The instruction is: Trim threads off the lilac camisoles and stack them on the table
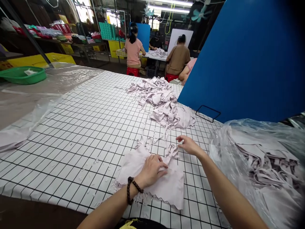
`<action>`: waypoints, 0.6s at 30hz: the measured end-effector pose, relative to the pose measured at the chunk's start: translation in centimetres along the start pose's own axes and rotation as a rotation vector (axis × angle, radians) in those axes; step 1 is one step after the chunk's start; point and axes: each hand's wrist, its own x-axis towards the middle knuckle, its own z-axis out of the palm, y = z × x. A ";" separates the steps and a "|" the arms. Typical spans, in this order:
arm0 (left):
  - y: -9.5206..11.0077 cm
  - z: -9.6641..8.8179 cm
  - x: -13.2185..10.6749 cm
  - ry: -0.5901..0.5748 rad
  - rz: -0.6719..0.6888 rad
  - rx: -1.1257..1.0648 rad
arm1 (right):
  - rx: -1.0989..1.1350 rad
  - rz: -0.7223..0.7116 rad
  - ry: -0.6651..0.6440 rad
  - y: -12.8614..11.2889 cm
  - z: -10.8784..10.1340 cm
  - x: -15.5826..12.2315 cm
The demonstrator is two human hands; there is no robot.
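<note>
A pale pink garment piece (pixel 172 187) with thin straps and a wavy lower edge lies flat in front of me on the grid-patterned cloth. My left hand (pixel 152 168), wearing a dark bead bracelet (pixel 130 190), rests on the garment's middle with its fingers loosely spread. Just right of a bunch of its straps (pixel 171 152), my right hand (pixel 189 145) hovers with thumb and fingers apart and nothing visible between them. Whether it touches the straps is hard to tell. Small fabric scraps (pixel 96 160) are scattered left of the garment.
Beyond my hands lies a heap of similar garments (pixel 162 98). A clear plastic bag (pixel 221 152) of stacked garments stands at the right, below a big blue panel (pixel 243 63) in a black wire stand (pixel 208 113). A green basket (pixel 22 76) sits left; several people work farther back.
</note>
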 end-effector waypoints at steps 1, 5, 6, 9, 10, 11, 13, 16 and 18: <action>0.2 -0.6 -0.3 0.026 -0.002 -0.066 | -0.038 -0.064 0.071 -1.4 0.0 0.4; -1.0 -2.8 -1.2 0.127 -0.176 -0.467 | -0.029 -0.257 0.017 -8.0 3.2 2.6; -1.7 -3.1 -1.2 0.143 -0.249 -0.585 | -0.034 -0.235 -0.028 -9.5 4.5 3.4; -4.1 -3.5 -1.2 0.186 -0.419 -0.922 | -0.049 -0.090 -0.073 -13.0 8.3 5.9; -4.7 -3.5 -1.1 0.203 -0.450 -1.024 | -0.022 -0.021 -0.067 -13.8 9.4 6.7; -5.3 -3.5 -1.1 0.218 -0.469 -1.118 | 0.019 0.044 -0.059 -14.4 10.2 7.4; -6.0 -3.6 -1.1 0.222 -0.490 -1.275 | 0.120 0.153 -0.052 -15.1 11.3 8.7; -6.3 -3.8 -1.1 0.186 -0.520 -1.404 | 0.252 0.209 -0.100 -15.4 11.6 9.9; -6.3 -3.9 -1.0 0.180 -0.543 -1.426 | 0.360 0.239 -0.173 -15.2 11.3 10.4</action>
